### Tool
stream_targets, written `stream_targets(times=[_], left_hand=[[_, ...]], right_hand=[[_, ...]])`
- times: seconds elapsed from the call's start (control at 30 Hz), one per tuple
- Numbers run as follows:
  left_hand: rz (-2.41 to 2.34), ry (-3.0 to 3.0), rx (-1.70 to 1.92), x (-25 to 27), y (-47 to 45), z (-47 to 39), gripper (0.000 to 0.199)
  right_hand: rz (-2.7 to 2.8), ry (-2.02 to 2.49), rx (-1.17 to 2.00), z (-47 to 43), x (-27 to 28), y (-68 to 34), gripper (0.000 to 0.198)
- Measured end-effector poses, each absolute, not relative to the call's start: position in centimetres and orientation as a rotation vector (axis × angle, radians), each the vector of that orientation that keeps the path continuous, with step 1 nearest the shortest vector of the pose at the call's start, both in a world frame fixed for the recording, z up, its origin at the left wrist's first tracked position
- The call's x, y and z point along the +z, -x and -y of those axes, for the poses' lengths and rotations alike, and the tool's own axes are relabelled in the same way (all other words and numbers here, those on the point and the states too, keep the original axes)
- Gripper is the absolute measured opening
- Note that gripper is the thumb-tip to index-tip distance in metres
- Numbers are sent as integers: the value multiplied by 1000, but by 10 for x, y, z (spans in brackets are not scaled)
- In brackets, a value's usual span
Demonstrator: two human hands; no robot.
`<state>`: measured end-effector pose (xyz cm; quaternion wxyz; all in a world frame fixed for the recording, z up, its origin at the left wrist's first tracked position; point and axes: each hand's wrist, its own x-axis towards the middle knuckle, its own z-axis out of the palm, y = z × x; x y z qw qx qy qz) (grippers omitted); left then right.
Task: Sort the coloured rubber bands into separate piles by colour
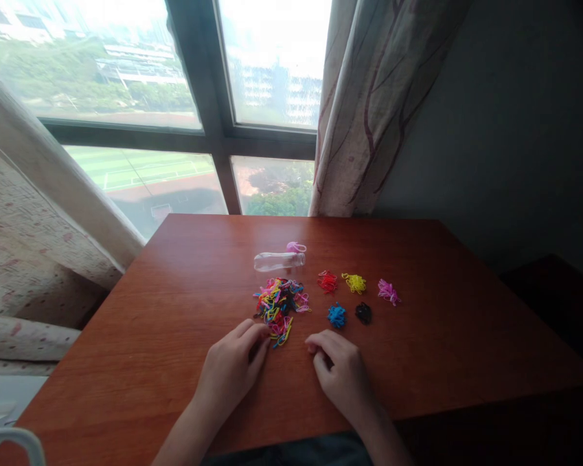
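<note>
A mixed heap of small colored rubber bands point(282, 301) lies on the wooden table in front of me. At its lower left edge is my left hand point(236, 359), fingers bent and closed, the tips touching the nearest bands; what they pinch is hidden. My right hand point(337, 369) rests on the table just right of the heap, thumb and fingers curled together, and I cannot make out anything in them. Beyond it sit single-color piles: red bands point(327, 281), yellow bands point(354, 283), pink bands point(388, 292), blue bands point(337, 315) and black bands point(363, 313).
A clear plastic bottle point(278, 261) lies on its side behind the heap, with a pink cap with a loop point(295, 247) beside it. The table point(175, 310) reaches to the window and curtains point(364, 110). A white curved object point(14, 437) is at the lower left.
</note>
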<state>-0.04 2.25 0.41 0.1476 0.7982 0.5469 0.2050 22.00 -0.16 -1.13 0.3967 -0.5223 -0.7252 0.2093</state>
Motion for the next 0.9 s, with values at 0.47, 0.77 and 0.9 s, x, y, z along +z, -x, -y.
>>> stream_targets(times=[0.47,0.77,0.9], left_hand=[[-1480,-2178,640,3,3,-26,14],[-1432,-2110,741,9,5,-27,17],[-1422,-2072,810,10,5,-27,16]], right_hand=[[1822,1335,564,2,-12,-220,31],[1822,1314,548,2,-12,-221,32],[1816,1315,555,2,-12,-221,32]])
